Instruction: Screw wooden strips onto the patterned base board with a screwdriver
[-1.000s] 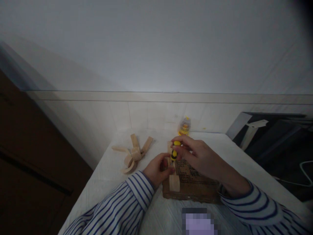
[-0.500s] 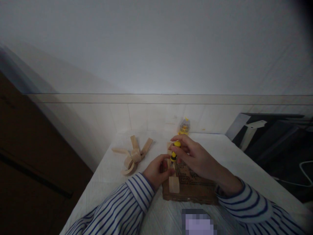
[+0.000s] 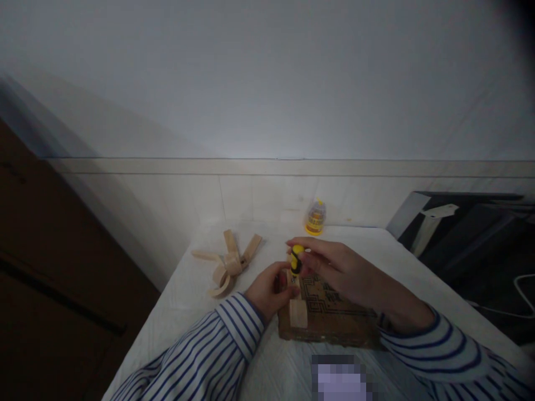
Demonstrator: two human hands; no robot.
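A small yellow-and-black screwdriver stands nearly upright, its tip down on a pale wooden piece. My right hand has its thumb and fingers at the screwdriver's handle, the index finger stretched out past the top. With thumb and fingers, my left hand grips the wooden piece beside the tip. That piece has a thicker block at its near end and lies along the left side of a brown board with dark line patterns. Its far end is partly hidden behind my hands.
Several pale wooden parts lie joined together at the left. By the wall stands a clear container with a yellow base. A white cloth covers the table. Dark panels and a white cable are at the right.
My right hand has shifted right and slightly down, its fingers straighter around the handle. The screwdriver's top now leans less to the right. My left hand has stayed in place.
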